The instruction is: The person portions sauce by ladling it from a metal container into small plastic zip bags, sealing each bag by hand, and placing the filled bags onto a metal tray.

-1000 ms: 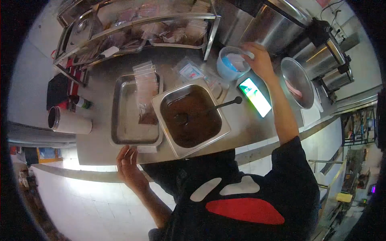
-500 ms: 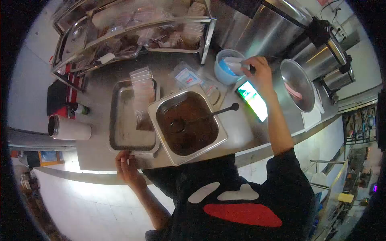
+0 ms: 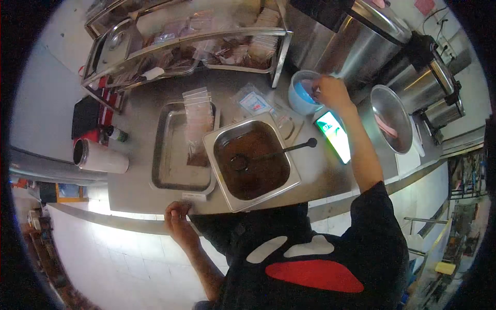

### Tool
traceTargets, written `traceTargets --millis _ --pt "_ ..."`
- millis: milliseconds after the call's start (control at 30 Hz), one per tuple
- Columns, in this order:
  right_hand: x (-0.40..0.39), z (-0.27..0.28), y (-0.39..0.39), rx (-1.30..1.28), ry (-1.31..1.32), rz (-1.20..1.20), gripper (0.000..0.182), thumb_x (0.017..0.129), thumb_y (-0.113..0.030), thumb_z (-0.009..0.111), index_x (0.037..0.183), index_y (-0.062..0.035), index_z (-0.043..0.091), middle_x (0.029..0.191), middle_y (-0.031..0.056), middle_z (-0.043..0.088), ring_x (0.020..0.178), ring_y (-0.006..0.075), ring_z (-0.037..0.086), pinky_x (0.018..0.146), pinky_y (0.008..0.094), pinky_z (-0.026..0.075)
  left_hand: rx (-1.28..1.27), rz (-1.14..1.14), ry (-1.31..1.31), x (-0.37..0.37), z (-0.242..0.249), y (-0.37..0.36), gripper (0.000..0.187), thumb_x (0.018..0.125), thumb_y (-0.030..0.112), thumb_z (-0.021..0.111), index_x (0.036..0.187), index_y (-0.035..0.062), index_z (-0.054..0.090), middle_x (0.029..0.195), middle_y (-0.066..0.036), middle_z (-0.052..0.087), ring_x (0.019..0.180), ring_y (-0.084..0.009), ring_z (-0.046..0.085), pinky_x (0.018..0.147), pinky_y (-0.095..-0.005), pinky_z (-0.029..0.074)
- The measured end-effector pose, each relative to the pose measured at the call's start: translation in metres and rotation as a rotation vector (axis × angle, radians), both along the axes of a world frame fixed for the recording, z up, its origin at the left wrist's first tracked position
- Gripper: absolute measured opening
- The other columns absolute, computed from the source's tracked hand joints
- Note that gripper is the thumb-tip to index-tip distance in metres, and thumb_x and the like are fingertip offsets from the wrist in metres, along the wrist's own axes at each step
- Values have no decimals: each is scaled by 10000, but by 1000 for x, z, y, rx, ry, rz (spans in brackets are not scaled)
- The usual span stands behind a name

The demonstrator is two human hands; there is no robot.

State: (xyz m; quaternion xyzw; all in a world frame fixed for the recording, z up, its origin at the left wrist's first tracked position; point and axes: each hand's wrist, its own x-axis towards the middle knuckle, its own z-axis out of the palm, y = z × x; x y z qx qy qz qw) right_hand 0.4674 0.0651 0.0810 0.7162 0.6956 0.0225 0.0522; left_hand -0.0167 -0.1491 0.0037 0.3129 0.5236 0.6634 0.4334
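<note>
My right hand (image 3: 332, 93) reaches over the rim of a small pale blue tub (image 3: 303, 98), its fingers bent down and partly hidden inside. Below that wrist lies a phone with a lit screen (image 3: 334, 136). My left hand (image 3: 178, 214) is at the counter's front edge with its fingers curled; whether they hold anything is too small to tell. Near it is a shallow steel tray (image 3: 170, 155) with a strip of clear packets (image 3: 198, 124) lying in it. A square steel pan (image 3: 292, 173) of dark brown liquid stands tilted sideways beside the tray, a black-handled ladle (image 3: 299, 146) in it.
A metal rack (image 3: 283, 57) with trays of packets runs along the back. Large steel pots (image 3: 336, 46) stand at the back right, a steel bowl (image 3: 404, 124) with a pink item in front of them. On the left are a white cylinder (image 3: 106, 157) and a small dark bottle (image 3: 119, 134).
The whole view has shifted, with the counter items now further right. My right hand's fingers have gone lower into the tub, and the white item seen there before no longer shows.
</note>
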Motion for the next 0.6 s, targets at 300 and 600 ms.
traceTargets --millis 300,600 --pt "-9 1 0 -45 -125 111 267 849 -356 662 1085 -253 729 980 97 709 967 315 669 856 541 502 -2 -14 -12 -3 -12 1 243 988 197 520 1064 -16 610 1022 -112 617 917 -214 603 859 -364 501" --pt "22 17 -16 320 254 198 226 857 -230 686 1016 -75 726 949 173 676 934 347 645 794 456 509 -35 1 -73 -2 -2 -7 254 988 209 528 1046 -23 616 1024 -101 614 889 -201 601 811 -327 496"
